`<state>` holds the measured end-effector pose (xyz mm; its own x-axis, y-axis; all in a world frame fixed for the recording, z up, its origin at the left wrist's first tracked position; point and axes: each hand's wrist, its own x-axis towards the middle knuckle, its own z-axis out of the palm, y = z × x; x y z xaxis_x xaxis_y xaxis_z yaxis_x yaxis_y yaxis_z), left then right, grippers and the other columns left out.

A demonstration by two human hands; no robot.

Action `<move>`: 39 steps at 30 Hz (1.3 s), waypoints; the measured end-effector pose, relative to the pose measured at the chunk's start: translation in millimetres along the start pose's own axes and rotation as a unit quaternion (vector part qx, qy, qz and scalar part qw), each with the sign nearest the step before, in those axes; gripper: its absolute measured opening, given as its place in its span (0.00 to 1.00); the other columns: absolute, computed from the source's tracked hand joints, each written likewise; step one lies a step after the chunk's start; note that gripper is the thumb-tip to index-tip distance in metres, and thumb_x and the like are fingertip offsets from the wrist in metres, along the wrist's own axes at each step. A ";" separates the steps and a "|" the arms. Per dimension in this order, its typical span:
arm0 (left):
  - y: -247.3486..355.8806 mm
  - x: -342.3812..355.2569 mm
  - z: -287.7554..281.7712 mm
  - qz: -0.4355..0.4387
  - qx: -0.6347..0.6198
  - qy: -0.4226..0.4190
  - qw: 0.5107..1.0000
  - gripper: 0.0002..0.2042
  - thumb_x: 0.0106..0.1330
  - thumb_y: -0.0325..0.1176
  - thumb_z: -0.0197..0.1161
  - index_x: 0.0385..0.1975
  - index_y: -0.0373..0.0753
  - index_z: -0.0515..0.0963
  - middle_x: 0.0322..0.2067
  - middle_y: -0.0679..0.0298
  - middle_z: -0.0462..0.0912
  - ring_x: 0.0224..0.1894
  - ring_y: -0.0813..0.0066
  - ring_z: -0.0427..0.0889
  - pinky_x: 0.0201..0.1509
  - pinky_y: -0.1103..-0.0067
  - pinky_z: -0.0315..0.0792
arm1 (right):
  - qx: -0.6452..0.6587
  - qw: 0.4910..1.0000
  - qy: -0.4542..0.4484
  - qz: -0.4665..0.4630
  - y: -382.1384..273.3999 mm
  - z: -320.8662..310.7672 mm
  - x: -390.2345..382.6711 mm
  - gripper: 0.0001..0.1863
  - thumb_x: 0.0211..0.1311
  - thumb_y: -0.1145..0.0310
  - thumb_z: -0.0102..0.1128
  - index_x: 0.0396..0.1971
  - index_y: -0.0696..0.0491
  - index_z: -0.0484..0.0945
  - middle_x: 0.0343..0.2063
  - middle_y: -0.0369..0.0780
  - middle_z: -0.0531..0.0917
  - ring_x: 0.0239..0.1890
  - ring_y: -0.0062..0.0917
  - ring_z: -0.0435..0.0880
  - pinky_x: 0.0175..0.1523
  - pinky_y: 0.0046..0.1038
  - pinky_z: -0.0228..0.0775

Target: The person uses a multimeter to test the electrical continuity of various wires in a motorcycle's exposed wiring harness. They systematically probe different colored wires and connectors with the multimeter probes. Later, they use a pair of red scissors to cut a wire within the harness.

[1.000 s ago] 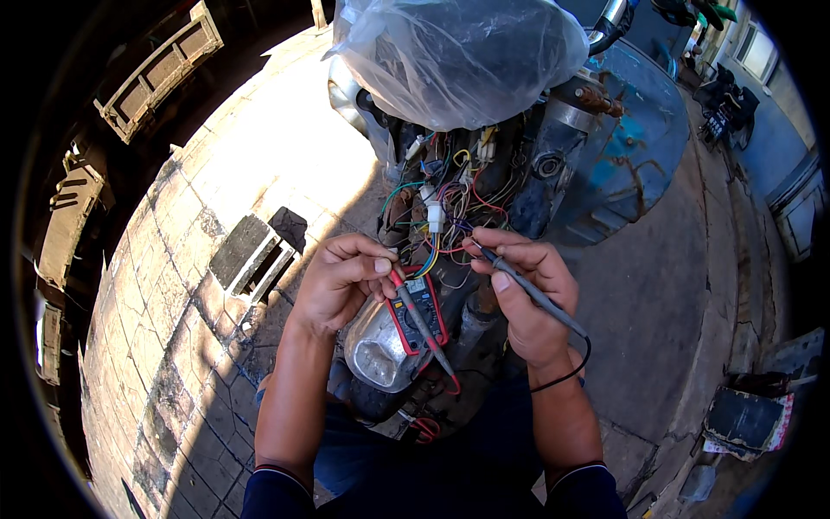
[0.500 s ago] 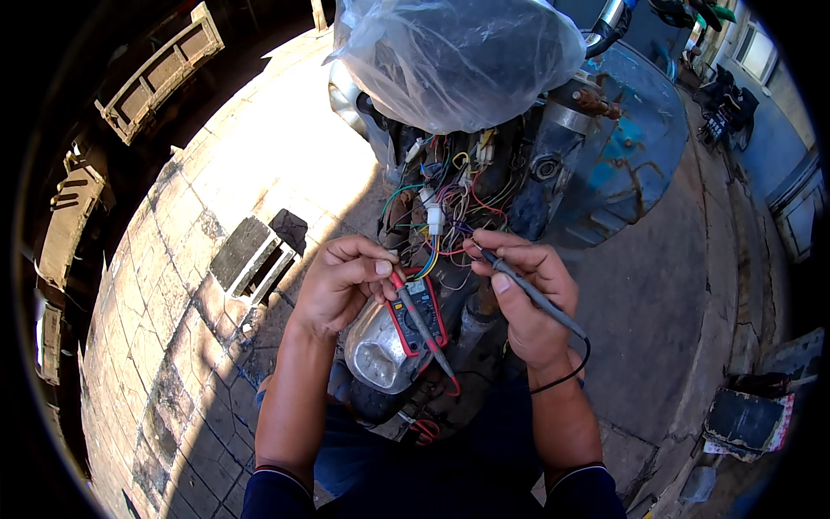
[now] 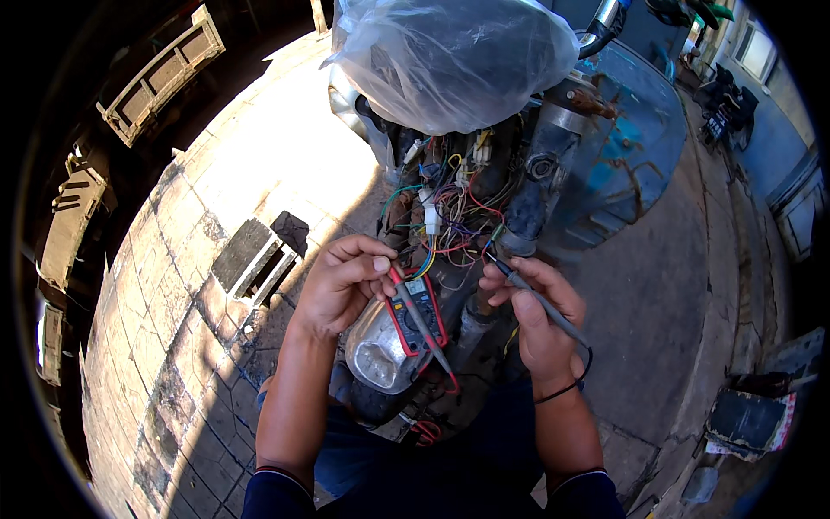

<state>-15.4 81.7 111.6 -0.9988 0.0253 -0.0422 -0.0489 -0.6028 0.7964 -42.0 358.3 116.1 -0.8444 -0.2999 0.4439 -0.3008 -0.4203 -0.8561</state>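
Centrally, red-cased multimeter (image 3: 417, 316) on headlamp, grey probes (image 3: 540, 298) in fingers.

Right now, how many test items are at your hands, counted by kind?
Probes: 2, a red probe in the left hand and a black probe in the right hand.
Meters: 1, the red-edged multimeter under the red probe.
Total: 3.
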 end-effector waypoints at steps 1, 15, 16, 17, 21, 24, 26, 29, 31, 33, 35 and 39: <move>-0.3 -0.3 0.8 -0.001 -0.001 0.001 1.000 0.06 0.64 0.19 0.62 0.39 0.27 0.82 0.30 0.50 0.87 0.26 0.69 0.87 0.31 0.80 0.83 | 0.019 1.000 0.010 0.023 -1.3 0.3 -7.7 0.18 0.73 0.69 0.59 0.57 0.65 0.76 0.51 0.51 0.84 0.51 0.33 0.86 0.53 0.30 0.80; -4.4 -7.3 17.6 -0.002 0.055 0.009 0.998 0.06 0.66 0.20 0.63 0.41 0.29 0.81 0.29 0.53 0.87 0.28 0.69 0.88 0.32 0.80 0.82 | -0.073 0.985 -0.071 0.137 5.9 28.5 -51.7 0.22 0.62 0.83 0.64 0.57 0.63 0.74 0.41 0.41 0.83 0.38 0.20 0.86 0.44 0.23 0.79; -4.0 -7.6 19.9 -0.002 0.055 0.013 0.998 0.06 0.67 0.21 0.63 0.41 0.29 0.81 0.29 0.53 0.87 0.27 0.69 0.88 0.32 0.80 0.82 | -0.040 0.985 -0.050 0.157 5.6 30.2 -53.2 0.22 0.61 0.83 0.65 0.56 0.63 0.74 0.40 0.40 0.83 0.37 0.19 0.85 0.43 0.22 0.78; -3.6 -7.6 21.5 -0.001 0.055 0.016 0.998 0.06 0.67 0.21 0.63 0.41 0.29 0.81 0.29 0.53 0.87 0.27 0.70 0.87 0.32 0.80 0.82 | -0.036 0.985 -0.059 0.156 7.3 30.8 -55.4 0.23 0.62 0.84 0.63 0.58 0.63 0.73 0.41 0.41 0.82 0.39 0.20 0.85 0.44 0.23 0.79; -4.8 -5.0 22.3 0.008 0.057 0.020 0.998 0.05 0.67 0.22 0.63 0.40 0.30 0.81 0.29 0.54 0.86 0.27 0.70 0.87 0.31 0.80 0.81 | 0.001 0.981 -0.069 0.180 6.6 34.0 -60.4 0.26 0.63 0.86 0.59 0.62 0.63 0.69 0.46 0.43 0.79 0.44 0.22 0.83 0.47 0.25 0.79; -5.3 -3.8 25.8 0.020 0.066 0.034 0.997 0.04 0.67 0.23 0.63 0.39 0.31 0.81 0.29 0.56 0.86 0.26 0.71 0.85 0.31 0.79 0.80 | 0.017 0.976 -0.079 0.203 4.9 30.8 -64.9 0.27 0.62 0.86 0.58 0.62 0.62 0.69 0.47 0.42 0.78 0.45 0.21 0.81 0.48 0.25 0.78; -6.2 -4.3 25.4 0.033 0.069 0.042 0.996 0.04 0.67 0.23 0.63 0.39 0.32 0.82 0.29 0.57 0.85 0.25 0.71 0.84 0.30 0.79 0.78 | 0.031 0.973 -0.087 0.210 5.6 26.0 -70.8 0.27 0.60 0.85 0.57 0.62 0.61 0.69 0.46 0.41 0.78 0.45 0.20 0.80 0.49 0.25 0.76; 0.0 -7.3 25.7 0.033 0.095 0.073 0.992 0.07 0.67 0.23 0.66 0.43 0.32 0.83 0.29 0.60 0.86 0.25 0.75 0.84 0.28 0.82 0.75 | 0.068 0.969 -0.080 0.226 8.3 16.0 -84.5 0.27 0.59 0.84 0.56 0.61 0.60 0.71 0.45 0.39 0.79 0.43 0.18 0.79 0.49 0.23 0.73; 2.8 -8.2 26.9 0.050 0.137 0.102 0.984 0.09 0.67 0.24 0.66 0.45 0.32 0.83 0.28 0.61 0.85 0.25 0.76 0.83 0.27 0.82 0.73 | 0.092 0.964 -0.069 0.241 13.6 5.6 -93.1 0.26 0.58 0.83 0.55 0.59 0.60 0.71 0.44 0.39 0.79 0.42 0.19 0.79 0.49 0.25 0.74; 6.0 -7.3 26.5 0.071 0.155 0.102 0.980 0.13 0.66 0.24 0.67 0.50 0.31 0.82 0.27 0.63 0.85 0.25 0.77 0.82 0.27 0.83 0.73 | 0.128 0.958 -0.055 0.251 21.9 -9.5 -107.8 0.25 0.57 0.82 0.56 0.58 0.59 0.72 0.44 0.40 0.79 0.42 0.20 0.79 0.49 0.25 0.74; 16.2 -6.6 31.7 0.082 0.190 0.115 0.972 0.16 0.67 0.24 0.66 0.54 0.30 0.80 0.28 0.63 0.83 0.25 0.77 0.81 0.27 0.82 0.72 | 0.162 0.954 -0.039 0.248 25.9 -24.3 -115.8 0.25 0.56 0.81 0.56 0.57 0.59 0.73 0.43 0.41 0.80 0.42 0.21 0.80 0.48 0.25 0.74; 34.1 -14.4 28.9 0.090 0.229 0.145 0.958 0.23 0.65 0.25 0.67 0.60 0.31 0.74 0.30 0.63 0.81 0.24 0.74 0.80 0.26 0.79 0.71 | 0.229 0.949 0.023 0.215 19.0 -43.3 -121.7 0.25 0.54 0.80 0.57 0.55 0.59 0.73 0.41 0.42 0.80 0.40 0.23 0.80 0.45 0.25 0.74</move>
<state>-2.8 83.9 156.8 -0.9509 -0.3095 0.0069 0.0599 -0.1622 0.9849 35.8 423.9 34.4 -0.8667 -0.4954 0.0585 0.2915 -0.5983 -0.7464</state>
